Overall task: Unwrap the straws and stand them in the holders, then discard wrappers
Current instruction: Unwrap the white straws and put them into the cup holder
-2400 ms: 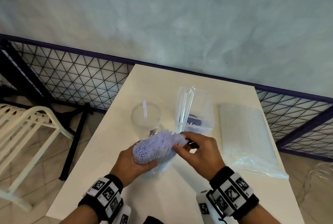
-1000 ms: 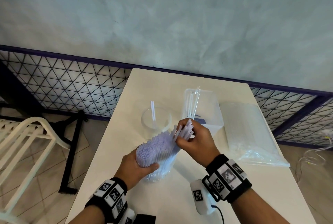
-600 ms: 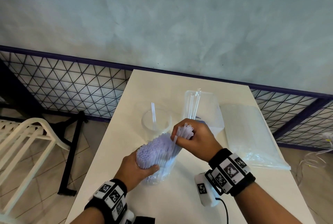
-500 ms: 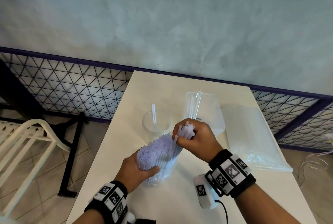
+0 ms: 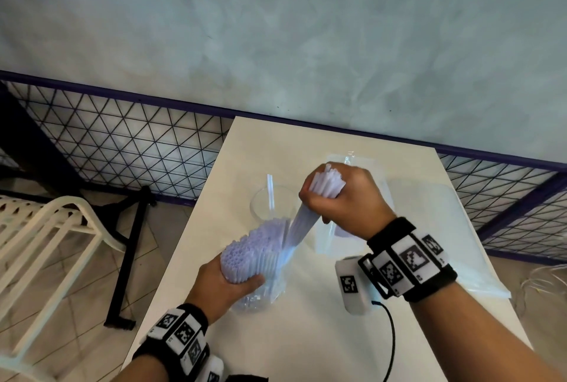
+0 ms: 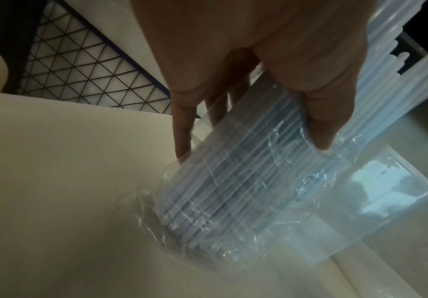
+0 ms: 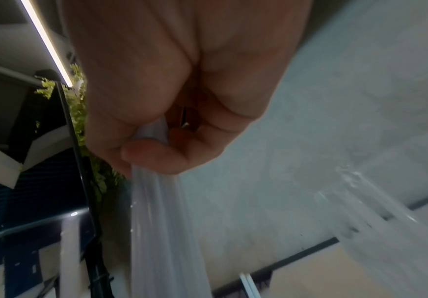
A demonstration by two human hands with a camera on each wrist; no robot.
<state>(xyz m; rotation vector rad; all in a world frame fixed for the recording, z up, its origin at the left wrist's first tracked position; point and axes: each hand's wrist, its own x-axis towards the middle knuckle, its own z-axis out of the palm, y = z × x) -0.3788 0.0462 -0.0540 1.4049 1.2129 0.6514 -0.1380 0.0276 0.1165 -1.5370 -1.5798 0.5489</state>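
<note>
My left hand (image 5: pixel 228 282) grips a thick bundle of pale translucent straws (image 5: pixel 251 251) still in its clear plastic wrapper (image 6: pixel 233 201), tilted with its base on the white table (image 5: pixel 306 345). My right hand (image 5: pixel 340 197) is fisted round a handful of straws (image 5: pixel 325 180), drawn partway up out of the bundle; their lower ends still reach into it. In the right wrist view the fist (image 7: pixel 172 113) closes on the handful of straws (image 7: pixel 162 231). Behind the bundle stands a clear round cup holder (image 5: pixel 270 206) with one straw (image 5: pixel 270 189) upright in it.
A clear rectangular holder (image 5: pixel 343 160) stands behind my right hand, mostly hidden. A large clear plastic bag (image 5: pixel 435 222) lies at the table's right. A white chair (image 5: pixel 46 246) stands left of the table, a mesh fence (image 5: pixel 122 142) and grey wall behind.
My right hand closed round a handful of straws at the bundle's top and has pulled them up and away from the bundle. The left hand kept holding the bundle.
</note>
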